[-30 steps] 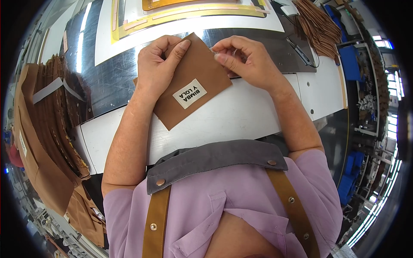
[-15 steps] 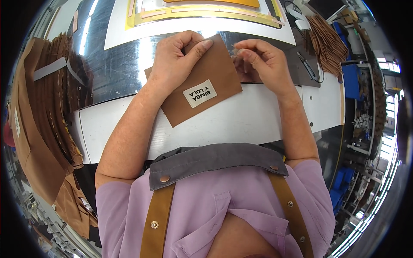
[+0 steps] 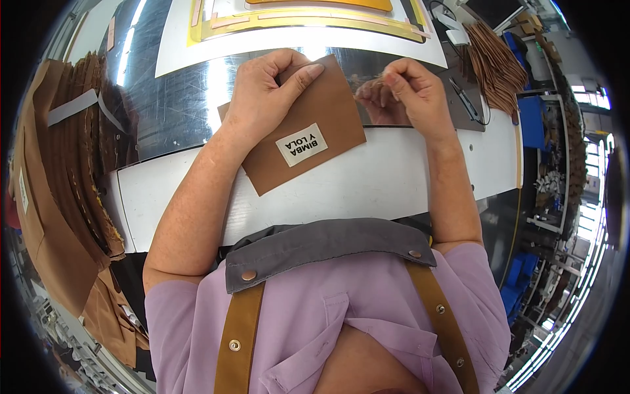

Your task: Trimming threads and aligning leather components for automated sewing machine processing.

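Note:
A flat brown panel (image 3: 341,108), fabric or leather, hangs tilted over the table's front edge, a cream label (image 3: 302,145) with dark lettering on its face. My left hand (image 3: 272,85) grips its top edge, thumb on the near face and the other fingers behind it. Just right of the panel, my right hand (image 3: 417,92) is closed in a pinch. Thin brownish strands (image 3: 369,83), apparently loose threads, run from its fingertips toward the panel's right edge. Whether they are still joined to the panel I cannot tell.
Stacked brown panels (image 3: 75,144) stand at the left, with more brown pieces (image 3: 493,65) fanned out at the far right. A cutter-like tool (image 3: 464,98) lies on the shiny table (image 3: 170,108). Beyond is a yellow frame (image 3: 302,25) on a white sheet (image 3: 174,49).
My right hand has moved right, away from the panel, drawing out the thin strands. My left hand keeps its grip and the panel stays almost in place.

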`<state>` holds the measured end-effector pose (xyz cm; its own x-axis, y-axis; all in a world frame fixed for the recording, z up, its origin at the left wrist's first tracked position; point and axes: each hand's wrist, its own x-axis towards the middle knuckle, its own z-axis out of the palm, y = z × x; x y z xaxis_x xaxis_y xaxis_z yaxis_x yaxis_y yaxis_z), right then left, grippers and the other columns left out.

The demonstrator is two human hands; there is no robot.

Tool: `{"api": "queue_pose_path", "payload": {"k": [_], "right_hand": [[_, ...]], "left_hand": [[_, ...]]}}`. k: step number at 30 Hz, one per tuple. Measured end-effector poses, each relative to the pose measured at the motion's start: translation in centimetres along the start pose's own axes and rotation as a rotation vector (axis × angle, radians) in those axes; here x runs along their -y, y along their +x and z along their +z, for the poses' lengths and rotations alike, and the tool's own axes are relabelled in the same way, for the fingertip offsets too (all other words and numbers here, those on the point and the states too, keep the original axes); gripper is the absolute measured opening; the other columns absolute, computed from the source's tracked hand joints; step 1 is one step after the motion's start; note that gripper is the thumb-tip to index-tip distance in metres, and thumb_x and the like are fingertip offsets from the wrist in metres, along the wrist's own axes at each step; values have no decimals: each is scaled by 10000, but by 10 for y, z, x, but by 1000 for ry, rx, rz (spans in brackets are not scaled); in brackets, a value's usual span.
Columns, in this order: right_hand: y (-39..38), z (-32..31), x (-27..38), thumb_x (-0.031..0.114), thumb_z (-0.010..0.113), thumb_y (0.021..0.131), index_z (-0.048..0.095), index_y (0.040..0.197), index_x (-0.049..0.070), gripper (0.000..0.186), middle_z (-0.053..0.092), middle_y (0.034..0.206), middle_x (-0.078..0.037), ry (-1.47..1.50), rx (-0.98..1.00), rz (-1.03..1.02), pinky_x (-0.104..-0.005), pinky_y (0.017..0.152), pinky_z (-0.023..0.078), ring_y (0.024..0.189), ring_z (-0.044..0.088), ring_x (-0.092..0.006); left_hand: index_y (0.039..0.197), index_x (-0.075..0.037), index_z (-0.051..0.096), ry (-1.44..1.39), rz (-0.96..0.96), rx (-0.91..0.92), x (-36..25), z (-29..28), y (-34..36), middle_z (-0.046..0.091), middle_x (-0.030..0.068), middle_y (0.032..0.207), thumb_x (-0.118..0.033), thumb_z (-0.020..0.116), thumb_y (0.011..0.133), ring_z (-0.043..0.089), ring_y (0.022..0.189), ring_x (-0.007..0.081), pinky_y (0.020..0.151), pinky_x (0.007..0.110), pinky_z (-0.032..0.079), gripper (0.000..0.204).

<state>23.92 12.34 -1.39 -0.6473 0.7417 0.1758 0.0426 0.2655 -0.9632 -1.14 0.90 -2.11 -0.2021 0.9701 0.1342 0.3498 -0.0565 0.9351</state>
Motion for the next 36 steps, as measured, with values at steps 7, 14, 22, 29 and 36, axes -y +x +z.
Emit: {"api": "queue_pose_path", "payload": {"k": [7, 14, 22, 29, 36], "right_hand": [[-60, -112, 22, 161, 677, 1013, 671, 803, 0, 264, 626, 758, -19, -335, 70, 130, -266, 613, 433, 704, 585, -61], [-86, -110, 67, 151, 794, 811, 676, 721, 39, 186, 637, 809, -17, -1601, -450, -374, -382, 661, 454, 634, 577, -238], [-27, -16, 45, 203, 761, 909, 694, 1121, 67, 261, 669, 800, -29, -943, -120, -289, -312, 688, 501, 617, 578, -159], [28, 41, 13, 290, 740, 960, 730, 1069, 15, 296, 701, 773, -60, -105, 95, 42, -259, 538, 497, 655, 634, -100], [25, 11, -5, 239, 716, 997, 702, 943, 16, 230, 640, 716, 19, 72, -57, 76, -219, 512, 442, 581, 529, -30]], "left_hand": [[984, -68, 751, -10, -36, 3, -3, -4, -3, 720, -9, 792, -325, 713, 1001, 624, 724, 48, 673, 224, 494, 261], [997, -42, 758, -74, -3, -25, 3, 3, 0, 708, 11, 750, -280, 711, 1002, 620, 684, 61, 639, 242, 505, 242], [1022, -32, 758, -137, -44, -12, 8, 2, 1, 712, -4, 798, -233, 738, 984, 606, 731, 52, 677, 231, 498, 205], [1021, -21, 754, -9, -74, 124, -12, -6, 2, 714, 4, 800, -236, 744, 975, 602, 724, 63, 671, 239, 498, 220], [1010, 5, 732, -106, -188, 148, 3, -75, -5, 726, 22, 805, -188, 730, 992, 618, 651, 51, 609, 199, 499, 194]]}}
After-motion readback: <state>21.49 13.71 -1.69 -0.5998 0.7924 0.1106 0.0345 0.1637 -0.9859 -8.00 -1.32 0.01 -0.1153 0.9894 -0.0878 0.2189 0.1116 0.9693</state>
